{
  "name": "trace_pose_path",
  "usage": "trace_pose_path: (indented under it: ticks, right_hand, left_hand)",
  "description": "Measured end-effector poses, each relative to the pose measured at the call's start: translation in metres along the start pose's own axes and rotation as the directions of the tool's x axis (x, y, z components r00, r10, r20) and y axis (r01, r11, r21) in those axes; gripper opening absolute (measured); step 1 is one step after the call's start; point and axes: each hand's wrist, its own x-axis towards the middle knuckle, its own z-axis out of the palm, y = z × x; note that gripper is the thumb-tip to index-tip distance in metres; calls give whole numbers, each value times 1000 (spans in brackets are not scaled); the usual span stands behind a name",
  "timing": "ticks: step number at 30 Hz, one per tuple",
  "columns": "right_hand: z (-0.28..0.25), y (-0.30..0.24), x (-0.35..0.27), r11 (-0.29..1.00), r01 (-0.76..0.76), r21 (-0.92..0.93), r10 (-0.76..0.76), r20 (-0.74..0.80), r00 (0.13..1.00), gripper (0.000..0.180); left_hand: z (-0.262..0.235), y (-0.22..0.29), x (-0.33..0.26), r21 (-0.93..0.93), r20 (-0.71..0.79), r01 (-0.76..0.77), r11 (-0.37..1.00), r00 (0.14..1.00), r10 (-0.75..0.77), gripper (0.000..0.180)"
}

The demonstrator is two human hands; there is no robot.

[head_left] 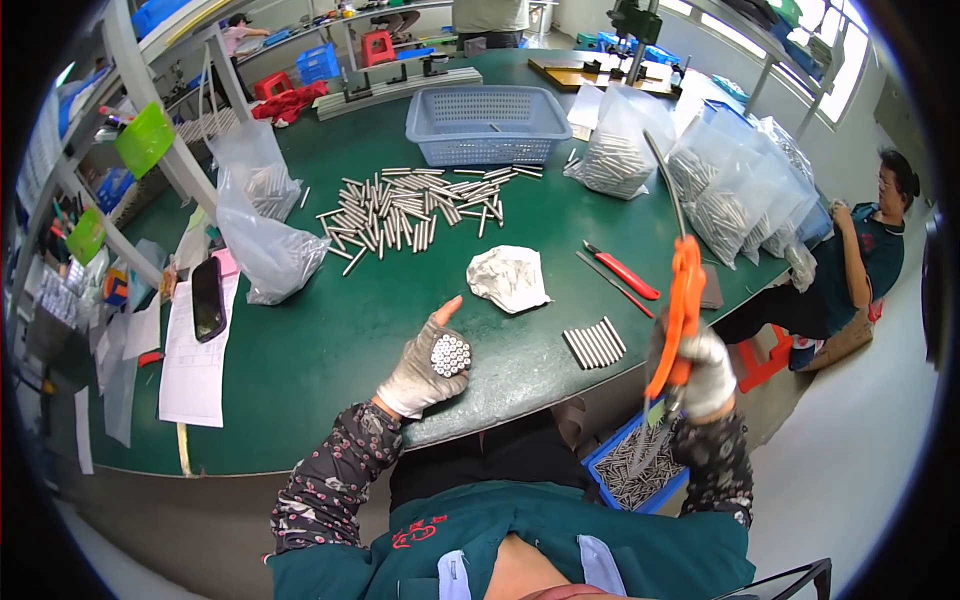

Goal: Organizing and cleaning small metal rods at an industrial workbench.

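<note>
From where I'm standing, the left hand (425, 370) is gripping a bundle of metal pins (450, 355) over the worktop's (330, 420) near edge, ends showing, thumb sticking out. The right hand (708, 375) is closing around an orange tool (684, 290), which is blurring, so its tip isn't reading clearly. I'd be worrying about that bundle: with the thumb pointing away, a loosening grip could be letting pins slide out. A careless swing of the tool could be scattering the neat row of pins (594, 344) lying just left of it, or catching the red knife (620, 270).

As for containers, the blue basket (490, 152) on the far side is holding what looks like one pin, behind a loose pile (400, 205). The clear bags (615, 150) at far right are bulging with pins. Below the near edge, a blue crate (603, 487) is holding many more.
</note>
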Motion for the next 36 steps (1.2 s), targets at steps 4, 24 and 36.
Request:
trace_pose_path:
  ticks: [4,24,36]
  right_hand:
    - [36,35,-43,944,-191,271,148,172,974,41]
    - [73,-51,-40,192,27,-981,310,87,947,26]
    - [123,-61,-25,-339,139,-930,278,42,960,37]
  left_hand:
    - [0,4,-2,-75,29,50,996,998,-48,93]
    - [-2,10,2,139,37,-38,990,999,33,34]
    - [0,10,2,203,78,-134,970,990,120,34]
